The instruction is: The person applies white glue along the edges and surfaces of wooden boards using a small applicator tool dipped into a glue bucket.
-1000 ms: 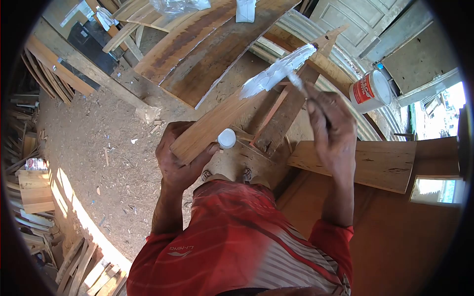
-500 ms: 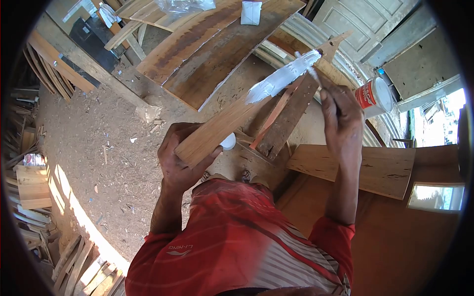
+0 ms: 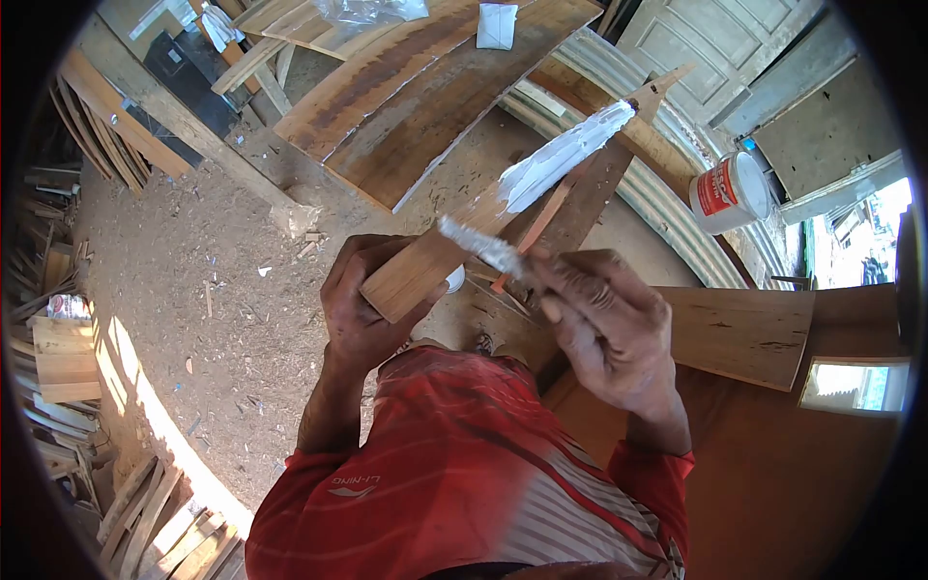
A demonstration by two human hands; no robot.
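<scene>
My left hand [image 3: 372, 304] is closed around the near end of a wooden board [image 3: 414, 280], which slants up and away to the right. A thick coat of white paste [image 3: 565, 157] covers its far part, while the near part is bare wood. My right hand [image 3: 609, 324] is closed on what looks like a putty knife [image 3: 478, 244], its handle hidden in the fingers. White paste is smeared along the tool, which lies over the board's near right edge; whether they touch I cannot tell.
A large tub [image 3: 732, 193] with a red label stands at the right. Wide planks [image 3: 425, 106] bearing a white packet [image 3: 496, 26] lie ahead. A wooden panel [image 3: 735, 333] is at my right. Scrap wood [image 3: 140, 512] is piled at the lower left, and a post [image 3: 193, 126] stands at the left.
My right hand has come down and left with the putty knife, from the board's far end to its near end. The white coat now looks more ridged; the board has shifted slightly right.
</scene>
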